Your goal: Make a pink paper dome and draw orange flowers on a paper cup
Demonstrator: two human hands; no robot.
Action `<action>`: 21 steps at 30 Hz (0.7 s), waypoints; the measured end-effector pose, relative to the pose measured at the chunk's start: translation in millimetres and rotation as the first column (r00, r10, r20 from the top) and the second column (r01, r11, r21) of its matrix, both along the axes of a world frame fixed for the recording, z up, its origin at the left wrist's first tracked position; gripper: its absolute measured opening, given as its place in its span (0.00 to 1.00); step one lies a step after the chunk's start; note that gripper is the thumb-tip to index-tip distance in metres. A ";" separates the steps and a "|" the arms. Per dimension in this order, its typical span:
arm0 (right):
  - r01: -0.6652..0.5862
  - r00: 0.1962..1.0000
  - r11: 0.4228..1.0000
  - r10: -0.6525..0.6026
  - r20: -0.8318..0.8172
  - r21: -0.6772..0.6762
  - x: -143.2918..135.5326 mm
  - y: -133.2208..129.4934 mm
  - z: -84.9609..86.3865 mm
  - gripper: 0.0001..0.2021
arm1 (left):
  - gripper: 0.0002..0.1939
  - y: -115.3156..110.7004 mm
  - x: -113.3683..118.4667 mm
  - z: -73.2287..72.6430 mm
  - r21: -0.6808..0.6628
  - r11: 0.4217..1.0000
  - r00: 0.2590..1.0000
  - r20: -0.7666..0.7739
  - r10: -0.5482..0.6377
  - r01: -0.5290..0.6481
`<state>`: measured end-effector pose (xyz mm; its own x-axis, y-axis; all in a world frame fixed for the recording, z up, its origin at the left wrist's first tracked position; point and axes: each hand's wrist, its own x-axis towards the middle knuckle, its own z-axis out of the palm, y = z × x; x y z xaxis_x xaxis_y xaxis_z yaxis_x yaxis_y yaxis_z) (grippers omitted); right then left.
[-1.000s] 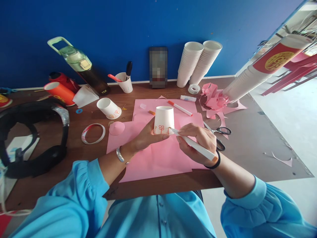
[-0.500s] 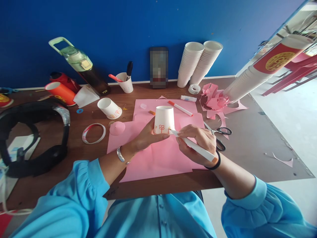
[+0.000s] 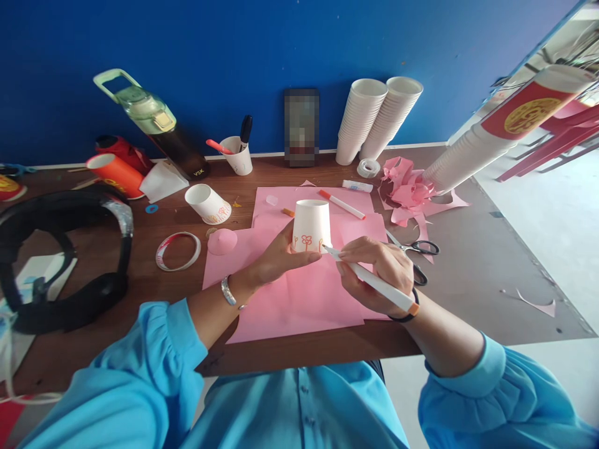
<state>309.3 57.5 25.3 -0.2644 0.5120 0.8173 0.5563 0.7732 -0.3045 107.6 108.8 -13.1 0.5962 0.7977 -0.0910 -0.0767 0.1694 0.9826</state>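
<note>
My left hand (image 3: 279, 249) is closed round a white paper cup (image 3: 312, 217), held upside down above pink paper sheets (image 3: 299, 296). Orange flower and stem drawings run along the cup's lower part, near its rim. In my right hand (image 3: 377, 271) is a white marker (image 3: 381, 287) with an orange end, gripped like a pen. Its tip is at the cup's lower right edge; whether it touches I cannot tell. A second marker (image 3: 344, 206) with an orange-red cap lies on the paper behind the cup.
Scissors (image 3: 418, 248) and crumpled pink paper (image 3: 409, 187) lie to the right, below stacked cups (image 3: 362, 118). On the left are a decorated cup (image 3: 208, 202), a tape roll (image 3: 178, 251), a bottle (image 3: 159, 125) and a black headset (image 3: 65, 262). A phone (image 3: 301, 128) leans against the blue wall.
My right hand has shifted slightly right and the marker has turned a little. An orange stroke at the cup's right side is now more visible. My left hand stays put with the cup.
</note>
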 end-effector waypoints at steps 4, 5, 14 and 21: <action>0.001 1.000 1.000 -0.001 0.009 0.004 -0.4 0.6 -1.7 0.10 | 0.28 0.8 0.8 -1.5 0.018 1.000 1.000 -0.011 0.012 -0.012; 0.000 1.000 1.000 0.000 0.012 0.002 -0.5 0.8 -2.2 0.10 | 0.29 1.0 1.3 -1.7 0.019 1.000 1.000 -0.007 0.013 -0.013; 0.016 1.000 1.000 -0.016 0.015 -0.007 -1.0 1.6 -3.9 0.09 | 0.26 1.3 2.0 -2.2 0.035 0.999 1.000 -0.016 0.014 -0.013; 0.018 1.000 1.000 -0.018 0.017 -0.004 -1.4 1.6 -3.1 0.10 | 0.26 2.3 1.1 -7.4 0.039 0.999 1.000 -0.004 0.002 -0.002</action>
<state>307.9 59.1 22.2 -0.2684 0.5200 0.8109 0.5754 0.7616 -0.2980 108.6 111.0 -20.6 0.5939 0.8021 -0.0624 -0.0727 0.1307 0.9888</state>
